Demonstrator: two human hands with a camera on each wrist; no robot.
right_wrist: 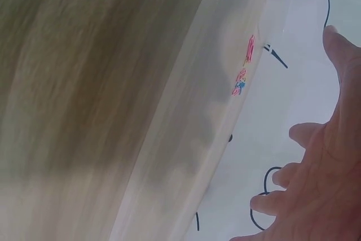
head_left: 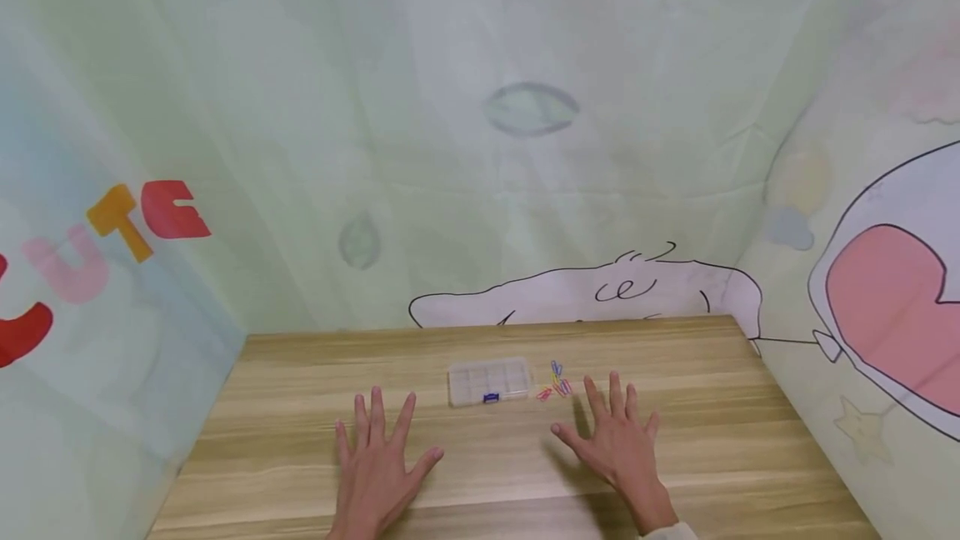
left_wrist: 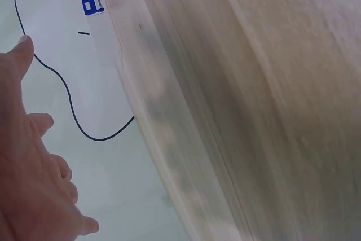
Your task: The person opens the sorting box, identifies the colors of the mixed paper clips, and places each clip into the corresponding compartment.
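Observation:
A clear plastic compartment box (head_left: 472, 382) with a blue latch (head_left: 491, 397) lies toward the back middle of the wooden table. Just right of it is a small loose group of coloured paper clips (head_left: 561, 387), seen also as paper clips (right_wrist: 250, 49) in the right wrist view. My left hand (head_left: 377, 467), fingers spread, is over the table to the front left of the box. To the front right of the clips my right hand (head_left: 619, 447) also has its fingers spread, with a shadow beneath it. Neither hand holds anything.
The wooden table (head_left: 300, 373) ends at the back against a pale green printed cloth (head_left: 420, 148). More printed cloth, with letters on the left and a heart balloon (head_left: 885, 298) on the right, borders both sides.

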